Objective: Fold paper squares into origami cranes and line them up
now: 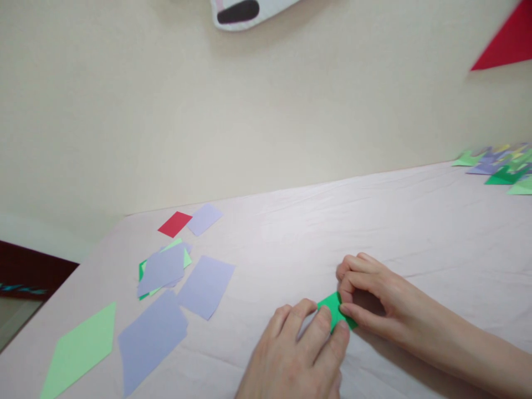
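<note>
A small piece of green paper (333,310) lies on the cloth-covered surface between my hands, partly hidden under the fingers. My left hand (297,349) rests over its near left side, fingers bent and spread, with fingertips pressing the paper down. At its right edge, my right hand (366,288) pinches the paper between thumb and forefinger, the other fingers curled in. Whether the paper is folded I cannot tell.
Loose purple sheets (153,341), a light green sheet (81,352), a red square (175,224) and a mixed paper stack (163,270) lie left. Folded colored pieces (505,169) sit at far right by the wall (291,111). A red triangular shape (509,41) shows upper right.
</note>
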Demonstrator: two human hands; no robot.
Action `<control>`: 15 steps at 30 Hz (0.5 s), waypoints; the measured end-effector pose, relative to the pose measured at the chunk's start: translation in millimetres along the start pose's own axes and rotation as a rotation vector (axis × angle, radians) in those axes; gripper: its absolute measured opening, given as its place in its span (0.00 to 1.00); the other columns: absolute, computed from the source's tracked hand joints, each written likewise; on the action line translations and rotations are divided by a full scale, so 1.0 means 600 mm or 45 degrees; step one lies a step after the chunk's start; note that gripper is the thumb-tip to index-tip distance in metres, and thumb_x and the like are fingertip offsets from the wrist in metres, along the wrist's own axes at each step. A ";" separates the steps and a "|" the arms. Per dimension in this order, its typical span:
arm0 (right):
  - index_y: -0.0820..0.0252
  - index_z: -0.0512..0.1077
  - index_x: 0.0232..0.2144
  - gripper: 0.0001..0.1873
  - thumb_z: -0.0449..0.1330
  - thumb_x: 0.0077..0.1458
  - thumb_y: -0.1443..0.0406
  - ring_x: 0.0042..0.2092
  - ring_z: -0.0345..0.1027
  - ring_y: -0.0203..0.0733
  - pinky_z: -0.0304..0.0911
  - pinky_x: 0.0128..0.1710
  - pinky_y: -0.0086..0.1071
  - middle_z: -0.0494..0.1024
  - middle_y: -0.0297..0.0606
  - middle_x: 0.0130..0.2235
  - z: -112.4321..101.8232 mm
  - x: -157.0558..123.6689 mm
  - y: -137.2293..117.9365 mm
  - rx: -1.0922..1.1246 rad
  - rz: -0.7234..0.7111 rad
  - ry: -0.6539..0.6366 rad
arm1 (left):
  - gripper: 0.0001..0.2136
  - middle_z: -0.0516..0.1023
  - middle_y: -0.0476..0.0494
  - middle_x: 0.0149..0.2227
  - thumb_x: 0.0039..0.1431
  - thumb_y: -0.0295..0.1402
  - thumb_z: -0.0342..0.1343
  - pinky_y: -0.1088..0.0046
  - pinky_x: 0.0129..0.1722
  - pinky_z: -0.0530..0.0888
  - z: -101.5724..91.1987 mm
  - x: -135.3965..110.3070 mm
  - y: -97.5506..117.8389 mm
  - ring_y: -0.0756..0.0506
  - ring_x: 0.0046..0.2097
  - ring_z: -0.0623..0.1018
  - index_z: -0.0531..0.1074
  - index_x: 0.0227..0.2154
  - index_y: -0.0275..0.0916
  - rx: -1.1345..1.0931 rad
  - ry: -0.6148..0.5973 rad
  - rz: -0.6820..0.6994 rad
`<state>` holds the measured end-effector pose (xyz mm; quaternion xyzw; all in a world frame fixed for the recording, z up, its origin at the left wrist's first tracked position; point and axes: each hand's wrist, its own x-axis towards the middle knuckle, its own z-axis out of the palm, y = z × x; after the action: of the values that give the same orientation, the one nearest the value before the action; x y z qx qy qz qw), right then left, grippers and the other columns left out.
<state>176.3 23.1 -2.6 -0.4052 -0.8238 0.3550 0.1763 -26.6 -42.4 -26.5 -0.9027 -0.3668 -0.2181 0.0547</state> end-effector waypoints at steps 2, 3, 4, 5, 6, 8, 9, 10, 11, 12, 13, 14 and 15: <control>0.58 0.66 0.25 0.10 0.56 0.58 0.70 0.38 0.62 0.43 0.60 0.38 0.36 0.69 0.37 0.32 0.000 0.000 -0.001 -0.011 -0.001 0.000 | 0.17 0.75 0.43 0.50 0.59 0.33 0.54 0.65 0.42 0.74 0.000 0.000 0.000 0.42 0.49 0.71 0.69 0.51 0.37 0.005 -0.028 0.001; 0.58 0.65 0.25 0.09 0.56 0.58 0.70 0.38 0.62 0.43 0.60 0.38 0.37 0.69 0.37 0.33 0.000 -0.001 0.000 -0.019 -0.002 0.001 | 0.17 0.75 0.43 0.50 0.58 0.33 0.54 0.65 0.42 0.74 0.000 -0.001 0.000 0.42 0.49 0.71 0.69 0.51 0.37 0.002 -0.032 -0.002; 0.58 0.65 0.25 0.09 0.56 0.57 0.71 0.38 0.62 0.43 0.60 0.38 0.37 0.69 0.36 0.33 0.001 -0.003 0.002 -0.028 -0.001 0.004 | 0.17 0.75 0.43 0.50 0.58 0.33 0.54 0.65 0.42 0.74 0.000 -0.001 0.000 0.42 0.48 0.71 0.69 0.51 0.37 -0.001 -0.024 -0.005; 0.57 0.65 0.26 0.08 0.56 0.57 0.71 0.39 0.62 0.43 0.60 0.38 0.37 0.69 0.37 0.33 0.001 -0.005 0.004 -0.036 -0.001 0.010 | 0.17 0.75 0.43 0.50 0.58 0.33 0.54 0.65 0.41 0.74 0.000 -0.001 -0.001 0.42 0.48 0.71 0.69 0.51 0.37 -0.001 -0.011 -0.003; 0.57 0.66 0.28 0.06 0.56 0.57 0.71 0.39 0.62 0.43 0.60 0.39 0.37 0.70 0.37 0.35 0.000 -0.008 0.006 -0.041 0.001 0.024 | 0.17 0.75 0.43 0.50 0.59 0.33 0.54 0.65 0.41 0.74 0.000 -0.002 -0.002 0.42 0.48 0.71 0.69 0.51 0.37 0.004 -0.003 0.003; 0.56 0.65 0.33 0.06 0.56 0.56 0.72 0.41 0.62 0.44 0.61 0.40 0.37 0.70 0.37 0.37 -0.001 -0.016 0.011 -0.034 0.002 0.054 | 0.17 0.75 0.42 0.50 0.59 0.33 0.53 0.64 0.42 0.74 0.001 -0.004 -0.004 0.41 0.49 0.71 0.69 0.51 0.37 0.027 -0.007 0.029; 0.56 0.65 0.35 0.07 0.56 0.55 0.72 0.42 0.63 0.44 0.61 0.41 0.37 0.70 0.37 0.39 -0.002 -0.019 0.013 -0.024 0.005 0.069 | 0.17 0.75 0.42 0.51 0.59 0.33 0.53 0.64 0.42 0.74 0.002 -0.005 -0.005 0.41 0.49 0.71 0.69 0.51 0.37 0.041 -0.016 0.041; 0.56 0.65 0.36 0.08 0.56 0.54 0.73 0.43 0.63 0.44 0.61 0.42 0.38 0.70 0.38 0.40 -0.003 -0.022 0.014 -0.014 0.008 0.080 | 0.17 0.74 0.41 0.51 0.59 0.33 0.53 0.63 0.42 0.74 0.003 -0.007 -0.007 0.41 0.50 0.71 0.69 0.51 0.37 0.051 -0.028 0.052; 0.56 0.65 0.36 0.09 0.56 0.54 0.74 0.44 0.63 0.44 0.61 0.43 0.38 0.70 0.37 0.40 -0.004 -0.025 0.014 -0.005 0.013 0.089 | 0.17 0.74 0.41 0.51 0.59 0.33 0.53 0.63 0.42 0.74 0.005 -0.008 -0.008 0.40 0.50 0.71 0.69 0.52 0.37 0.057 -0.039 0.060; 0.56 0.65 0.35 0.09 0.56 0.53 0.74 0.44 0.63 0.44 0.61 0.43 0.37 0.70 0.37 0.40 -0.005 -0.026 0.013 0.002 0.020 0.090 | 0.17 0.74 0.41 0.52 0.60 0.32 0.53 0.63 0.42 0.74 0.007 -0.009 -0.009 0.40 0.50 0.71 0.69 0.52 0.37 0.058 -0.040 0.066; 0.56 0.65 0.35 0.09 0.56 0.53 0.74 0.43 0.63 0.44 0.61 0.43 0.37 0.71 0.37 0.40 -0.005 -0.026 0.011 0.010 0.026 0.091 | 0.17 0.74 0.42 0.52 0.60 0.32 0.53 0.63 0.42 0.74 0.008 -0.010 -0.010 0.40 0.50 0.71 0.69 0.52 0.37 0.057 -0.038 0.071; 0.56 0.65 0.34 0.09 0.56 0.54 0.74 0.43 0.63 0.44 0.61 0.43 0.37 0.71 0.36 0.39 -0.006 -0.026 0.009 0.017 0.029 0.091 | 0.17 0.74 0.42 0.52 0.60 0.32 0.52 0.63 0.42 0.74 0.009 -0.011 -0.011 0.40 0.50 0.71 0.69 0.52 0.37 0.055 -0.035 0.075; 0.56 0.66 0.33 0.08 0.56 0.54 0.74 0.43 0.63 0.43 0.61 0.42 0.37 0.71 0.36 0.38 -0.005 -0.025 0.007 0.023 0.028 0.090 | 0.17 0.74 0.42 0.52 0.60 0.32 0.52 0.64 0.42 0.74 0.010 -0.012 -0.011 0.40 0.50 0.70 0.70 0.52 0.38 0.053 -0.028 0.077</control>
<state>189.7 14.4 -3.5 -0.4250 -0.8094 0.3496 0.2050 -33.8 -40.4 -35.3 -0.9144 -0.3446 -0.1987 0.0759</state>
